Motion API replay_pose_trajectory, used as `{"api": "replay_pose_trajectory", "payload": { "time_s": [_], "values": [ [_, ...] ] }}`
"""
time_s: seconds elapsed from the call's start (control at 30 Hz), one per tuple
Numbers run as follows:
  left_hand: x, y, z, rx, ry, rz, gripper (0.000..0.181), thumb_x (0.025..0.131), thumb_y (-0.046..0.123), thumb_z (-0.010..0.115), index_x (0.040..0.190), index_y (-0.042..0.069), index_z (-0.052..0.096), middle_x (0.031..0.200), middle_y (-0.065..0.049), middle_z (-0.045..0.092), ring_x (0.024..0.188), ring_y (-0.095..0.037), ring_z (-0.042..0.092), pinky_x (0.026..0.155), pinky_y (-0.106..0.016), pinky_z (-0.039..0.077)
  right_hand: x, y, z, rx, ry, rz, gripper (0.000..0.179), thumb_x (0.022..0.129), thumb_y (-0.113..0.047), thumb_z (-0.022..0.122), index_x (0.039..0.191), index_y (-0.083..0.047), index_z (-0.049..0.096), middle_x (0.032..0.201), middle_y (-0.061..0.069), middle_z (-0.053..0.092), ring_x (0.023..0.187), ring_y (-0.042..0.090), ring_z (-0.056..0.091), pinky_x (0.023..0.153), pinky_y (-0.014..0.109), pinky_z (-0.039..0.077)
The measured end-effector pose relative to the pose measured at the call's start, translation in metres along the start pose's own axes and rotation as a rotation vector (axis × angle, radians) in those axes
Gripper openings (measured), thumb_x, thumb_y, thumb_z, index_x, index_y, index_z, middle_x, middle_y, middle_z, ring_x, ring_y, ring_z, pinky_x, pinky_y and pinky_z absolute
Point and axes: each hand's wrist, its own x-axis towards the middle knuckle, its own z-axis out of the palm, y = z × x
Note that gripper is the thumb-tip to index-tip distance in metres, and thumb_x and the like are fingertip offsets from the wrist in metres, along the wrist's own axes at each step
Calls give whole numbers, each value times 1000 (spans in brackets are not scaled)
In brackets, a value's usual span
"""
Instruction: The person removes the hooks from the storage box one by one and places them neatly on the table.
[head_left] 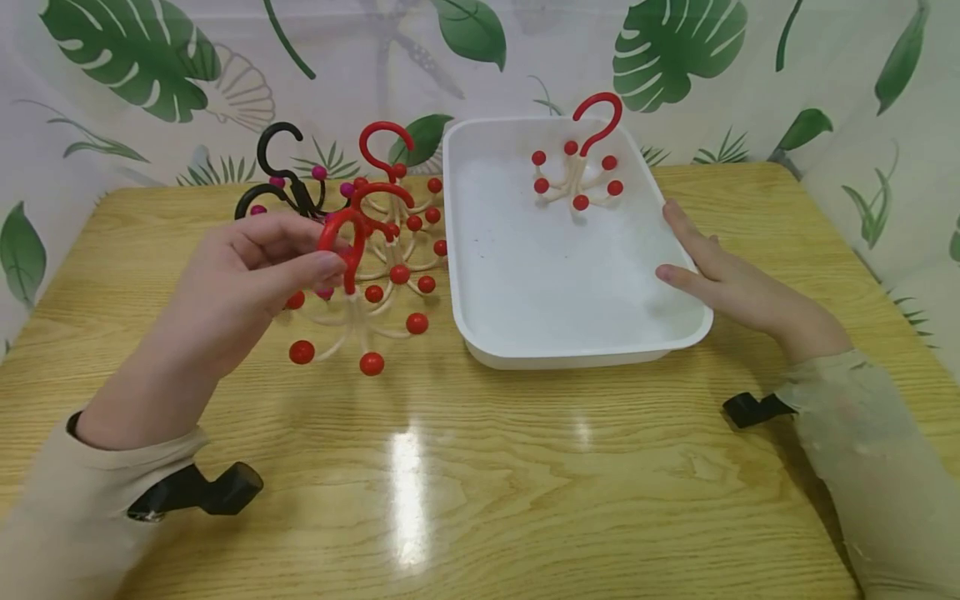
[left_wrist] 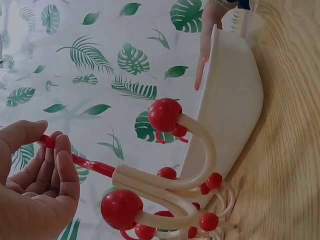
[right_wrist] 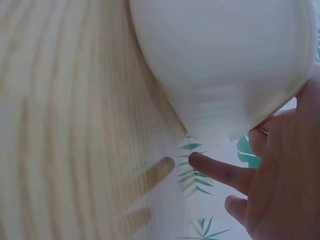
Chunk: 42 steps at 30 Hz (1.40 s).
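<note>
Between thumb and fingers my left hand (head_left: pixel 232 287) pinches the red hook of a multi-arm hanger (head_left: pixel 350 279). Its pale arms tipped with red balls hang below the hand, above the table; the left wrist view shows the balls large and near. On the right side of the white tray (head_left: pixel 562 333), my right hand (head_left: pixel 738 279) rests at the rim, thumb and one finger over the edge. The right wrist view shows other fingers fairly straight, outside the tray wall. Inside the tray, towards the back, another red-hooked hanger (head_left: pixel 576 171) stands with its hook up.
Left of the tray stand more red-hooked hangers (head_left: pixel 388 133), close together. Behind my left hand are black hangers (head_left: pixel 279 129) with magenta balls, partly hidden. The wooden table (head_left: pixel 510 483) meets a leaf-patterned cloth (head_left: pixel 525 50) at the back.
</note>
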Motion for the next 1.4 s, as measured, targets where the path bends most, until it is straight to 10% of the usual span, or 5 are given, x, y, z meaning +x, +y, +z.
{"api": "replay_pose_trajectory", "payload": {
  "time_s": [0.37,1.0,1.4],
  "values": [
    [-14,-10,-31,28,33,-10,13,84,-1,61,96,-1,64,88,-5,67,80,-15,59,77,-20,47,1,0,1,-10,0,-2,72,94,-43,42,136,-46,-17,142,-27,-21,135,14,-19,103,60,-11],
    [-20,-22,-65,399,122,-114,23,89,19,57,107,5,62,91,5,67,87,-8,59,76,-16,44,0,-1,1,-2,7,-9,72,93,-44,42,136,-46,-17,142,-28,-21,135,11,-19,103,59,-11],
    [-13,-34,-78,170,82,-95,20,88,13,58,104,2,61,90,1,67,87,-9,60,84,-14,40,0,0,0,2,9,-3,72,93,-43,42,136,-46,-16,142,-29,-20,135,15,-18,103,62,-7]
  ]
}}
